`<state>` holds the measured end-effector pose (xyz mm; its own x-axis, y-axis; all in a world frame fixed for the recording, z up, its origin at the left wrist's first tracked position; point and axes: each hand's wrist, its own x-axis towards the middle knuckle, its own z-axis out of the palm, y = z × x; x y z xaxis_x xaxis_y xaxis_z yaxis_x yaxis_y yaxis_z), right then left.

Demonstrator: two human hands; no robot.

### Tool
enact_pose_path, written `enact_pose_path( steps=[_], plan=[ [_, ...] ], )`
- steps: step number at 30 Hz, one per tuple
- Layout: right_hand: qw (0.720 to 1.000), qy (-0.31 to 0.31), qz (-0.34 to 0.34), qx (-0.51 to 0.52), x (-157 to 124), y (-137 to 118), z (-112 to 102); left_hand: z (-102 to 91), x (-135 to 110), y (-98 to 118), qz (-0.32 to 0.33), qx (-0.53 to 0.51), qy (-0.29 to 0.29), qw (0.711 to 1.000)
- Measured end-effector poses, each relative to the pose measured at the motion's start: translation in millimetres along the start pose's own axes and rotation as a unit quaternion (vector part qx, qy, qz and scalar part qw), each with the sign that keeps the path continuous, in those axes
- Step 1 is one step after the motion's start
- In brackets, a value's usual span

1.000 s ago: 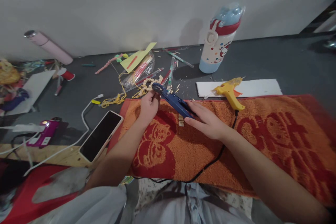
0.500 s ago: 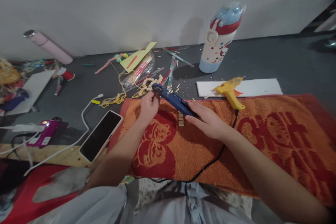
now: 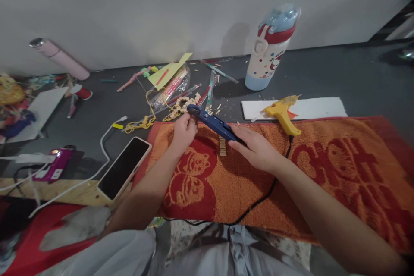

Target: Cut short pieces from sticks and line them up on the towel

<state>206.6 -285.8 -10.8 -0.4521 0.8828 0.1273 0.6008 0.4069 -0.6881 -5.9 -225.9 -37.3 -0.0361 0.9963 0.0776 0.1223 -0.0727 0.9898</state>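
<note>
Right hand [image 3: 255, 148] fingers are wrapping tight around the handle end of a blue cutter [image 3: 213, 123], so that one's clamped on the tool for sure. The cutter is angling up and to the left, just above the far edge of the towel. The left hand [image 3: 184, 131] is curling its fingers together right at the cutter's head. They're bunching up close, but I can't tell if they're pinching anything, it's too small to see.

Just under the tool a little row of cut wooden bits [image 3: 222, 145] is lying on the orange towel [image 3: 323, 168]. The towel is showing a red cartoon animal and big red characters I can't read.

Past the towel's edge a yellow glue gun [image 3: 282, 114] is resting on a white strip [image 3: 320, 107], with its black cord trailing back over the towel. A kids' water bottle [image 3: 270, 54] is standing behind it, but the lettering is too blurry to read. A phone [image 3: 124, 166] is lying screen-up just left of the towel, and yellow cord [image 3: 142, 123] is tangling nearby.
</note>
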Motion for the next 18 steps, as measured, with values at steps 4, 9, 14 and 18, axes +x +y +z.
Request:
enact_pose_path(
  steps=[4, 9, 14, 18],
  plan=[
    [1.000, 0.013, -0.007, 0.003, 0, 1, 0, 1.3, -1, 5, -0.049, -0.072, -0.026, 0.996],
    [1.000, 0.013, -0.003, 0.017, 1, 3, 1, 0.0, 1, 7, -0.069, -0.120, -0.043, 0.989],
    [1.000, -0.009, -0.011, 0.023, 0, 5, 4, -0.2, 1, 10, -0.078, -0.165, -0.040, 0.982],
    [0.999, -0.018, -0.024, 0.011, 0, 5, 4, -0.3, -1, 14, -0.088, -0.183, -0.043, 0.978]
  ],
)
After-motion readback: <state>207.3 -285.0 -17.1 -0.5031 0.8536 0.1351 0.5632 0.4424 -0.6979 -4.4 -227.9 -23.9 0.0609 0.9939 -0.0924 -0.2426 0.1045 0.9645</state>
